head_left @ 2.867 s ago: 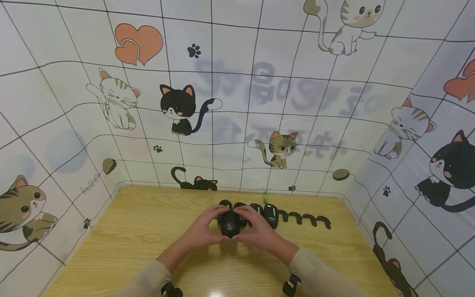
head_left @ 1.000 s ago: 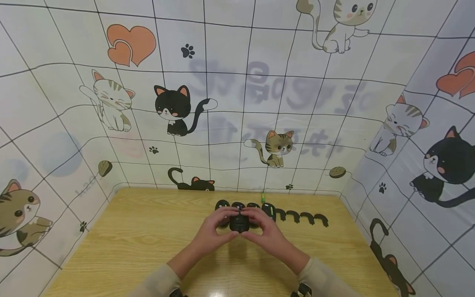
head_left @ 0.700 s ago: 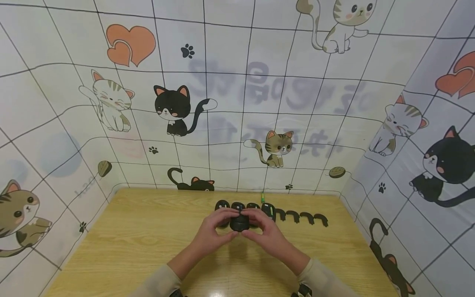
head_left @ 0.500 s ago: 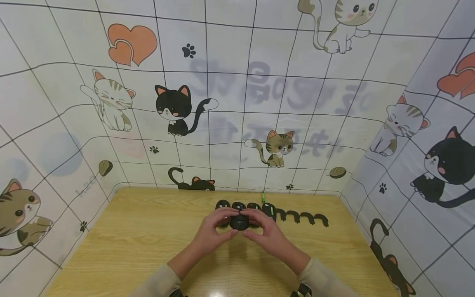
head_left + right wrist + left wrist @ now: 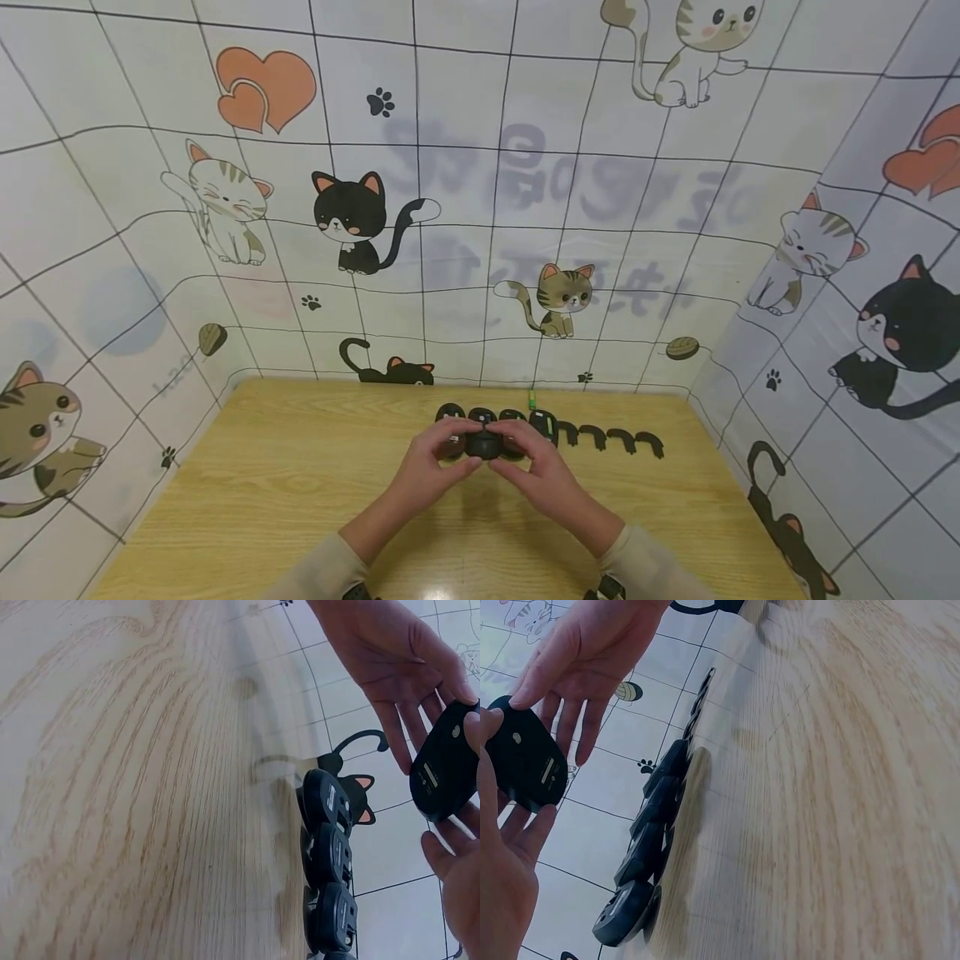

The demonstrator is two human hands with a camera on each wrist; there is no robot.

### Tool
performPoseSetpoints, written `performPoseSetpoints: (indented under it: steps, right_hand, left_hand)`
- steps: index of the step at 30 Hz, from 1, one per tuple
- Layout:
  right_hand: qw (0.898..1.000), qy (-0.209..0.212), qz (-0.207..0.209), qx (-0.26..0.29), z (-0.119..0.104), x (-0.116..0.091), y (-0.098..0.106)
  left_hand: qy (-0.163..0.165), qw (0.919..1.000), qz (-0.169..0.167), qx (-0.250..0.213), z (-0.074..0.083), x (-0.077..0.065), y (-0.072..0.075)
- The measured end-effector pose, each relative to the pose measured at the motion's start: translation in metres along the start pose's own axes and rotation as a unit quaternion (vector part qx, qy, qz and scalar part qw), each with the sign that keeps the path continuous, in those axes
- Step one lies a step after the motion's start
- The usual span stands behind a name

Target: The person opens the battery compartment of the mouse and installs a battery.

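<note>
Both hands hold up one black computer mouse (image 5: 483,447) over the table, pinched between thumbs and fingers from its two sides. My left hand (image 5: 426,468) grips the left side, my right hand (image 5: 542,472) the right. In the left wrist view the underside of the mouse (image 5: 526,761) shows a small oval opening and a printed label. The right wrist view has the same underside of the mouse (image 5: 442,769), with fingertips at its edges. Behind the hands stands a row of further black mice (image 5: 544,425), partly hidden by the fingers.
Right of the mice lie several black arched pieces (image 5: 649,441) in a line. A small green stick (image 5: 532,400) is at the back of the wooden table (image 5: 300,467). Cat-patterned sheeting (image 5: 480,192) rises along the table's back and sides.
Earlier the mouse showed its long top with the wheel; it has since been tilted so one end faces the head view. Over the last second, the hands barely shift and the mouse tilts slightly more.
</note>
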State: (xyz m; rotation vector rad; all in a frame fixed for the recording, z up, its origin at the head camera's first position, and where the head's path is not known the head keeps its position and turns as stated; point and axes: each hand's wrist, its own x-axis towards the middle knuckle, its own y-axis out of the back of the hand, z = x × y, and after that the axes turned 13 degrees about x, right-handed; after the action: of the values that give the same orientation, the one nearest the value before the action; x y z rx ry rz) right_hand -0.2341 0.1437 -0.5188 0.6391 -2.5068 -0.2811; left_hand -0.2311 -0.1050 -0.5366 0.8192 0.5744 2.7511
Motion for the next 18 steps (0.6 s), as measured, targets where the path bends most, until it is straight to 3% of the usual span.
performPoseSetpoints:
  steps: [10,14,18]
  right_hand:
    - [0.998,0.053,0.025,-0.018,0.0012,0.0001,-0.0024]
    - [0.997,0.070,0.030,-0.015,0.0033,-0.0003,-0.0026]
    - [0.998,0.057,0.030,0.004,0.0037,-0.0012,-0.0029]
  left_hand:
    - [0.017,0.9997,-0.011,-0.009,0.0052,0.0015,0.0005]
    - [0.004,0.9999,-0.012,-0.002,0.0038,0.0025,0.0000]
    - [-0.003,0.9994,-0.018,0.029,0.0026,0.0021,-0.0012]
